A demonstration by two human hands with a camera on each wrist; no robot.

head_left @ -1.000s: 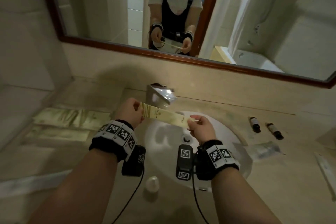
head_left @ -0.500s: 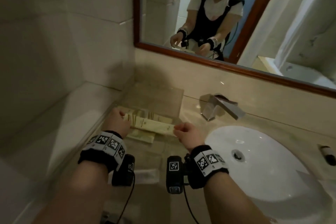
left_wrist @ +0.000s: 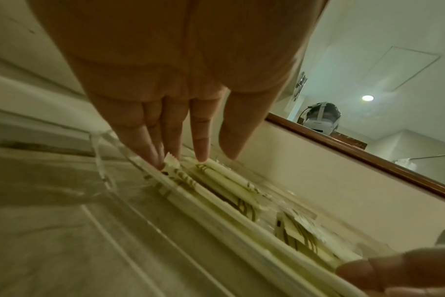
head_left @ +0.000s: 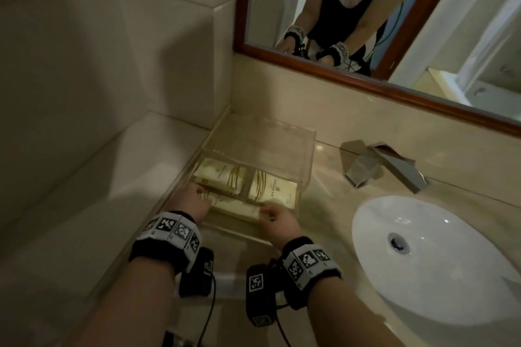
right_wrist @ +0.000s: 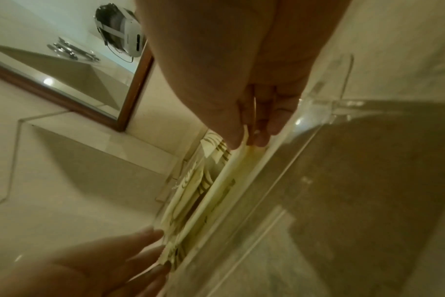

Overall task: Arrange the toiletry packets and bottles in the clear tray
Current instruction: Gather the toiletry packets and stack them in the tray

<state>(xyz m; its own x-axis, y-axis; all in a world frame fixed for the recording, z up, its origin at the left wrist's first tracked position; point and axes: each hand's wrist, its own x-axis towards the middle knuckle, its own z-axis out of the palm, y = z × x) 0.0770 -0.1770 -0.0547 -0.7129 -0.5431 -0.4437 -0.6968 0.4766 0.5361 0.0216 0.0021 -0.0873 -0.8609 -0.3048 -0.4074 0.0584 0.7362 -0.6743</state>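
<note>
— While both hands reach into the clear tray, where does the long packet lie?

— Along the tray's near wall, flat or nearly so, with one hand at each end. The tray itself stands on the counter in the corner, against the side ledge and just below the mirror.

— What is the left hand doing?

— In the left wrist view its fingers are stretched out straight, tips down at the packet's serrated left end beside the tray wall. Nothing is curled around it; the hand is flat and relaxed, touching rather than gripping.

— And the right hand?

— It pinches the packet's right end. The right wrist view shows the thumb on one side of the thin edge and the fingertips on the other, right beside the clear wall.

— Anything else already in the tray?

— Two wider packets behind the long one: a left packet and a right packet, side by side, cream with brown stripes and small lettering I cannot read. More seem stacked under them, though I cannot tell how many.

— What surrounds the tray?

— A chrome faucet stands to its right, and the white basin sits in front of the faucet, well apart from the tray. The mirror reflects the person's arms with their marker wristbands.
</note>
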